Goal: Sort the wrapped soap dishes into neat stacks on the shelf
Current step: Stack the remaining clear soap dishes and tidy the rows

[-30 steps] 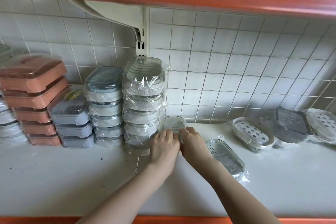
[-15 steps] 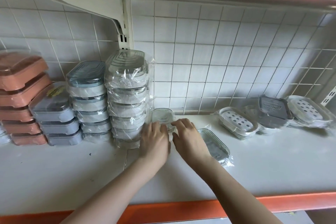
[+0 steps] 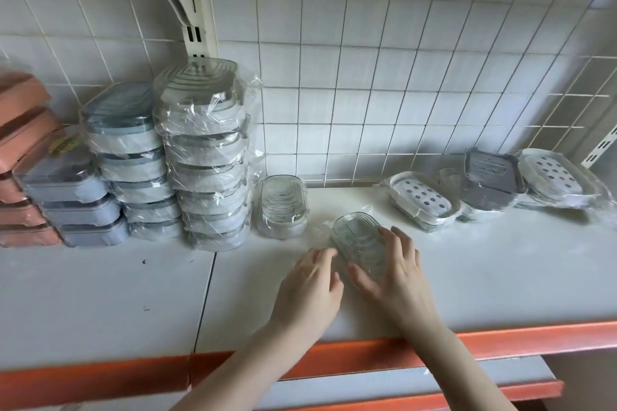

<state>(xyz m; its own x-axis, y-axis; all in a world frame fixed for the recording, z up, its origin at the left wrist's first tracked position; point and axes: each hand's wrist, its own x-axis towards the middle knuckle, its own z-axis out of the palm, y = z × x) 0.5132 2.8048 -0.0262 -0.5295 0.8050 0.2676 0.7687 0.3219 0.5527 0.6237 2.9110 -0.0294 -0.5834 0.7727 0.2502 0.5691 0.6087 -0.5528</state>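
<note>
While the right hand (image 3: 399, 272) closes over the clear soap dish (image 3: 359, 238), fingers curving along its right edge and thumb reaching under the near end, the left hand (image 3: 312, 280) comes in at the dish's left side with loosely bent fingers; motion blur keeps me from telling whether they touch the wrapper or grasp anything. That dish lies flat on the white shelf (image 3: 100, 294), near its middle and slightly askew, with loose plastic film spreading out to its left.

Just beyond it, to the far left, a matching clear dish (image 3: 283, 207) sits alone beside the tall wrapped stack (image 3: 207, 160), which leans a little and bulges with crinkled film. Further left stand the blue-lidded stack (image 3: 130, 160), a lower grey stack (image 3: 71, 203) and the terracotta stack (image 3: 20, 160) at the edge of view. Off to the right, well apart, lie unsorted pieces: a perforated white dish (image 3: 422, 202), a dark grey dish (image 3: 490, 177) and another perforated one (image 3: 556, 177) at the far right.

I'd say the slippery wrap is the main hazard: a light grip could let the dish slide inside its film and drop. Setting it on its twin carelessly might also nudge the leaning stack next door, and that one looks ready to topple.
</note>
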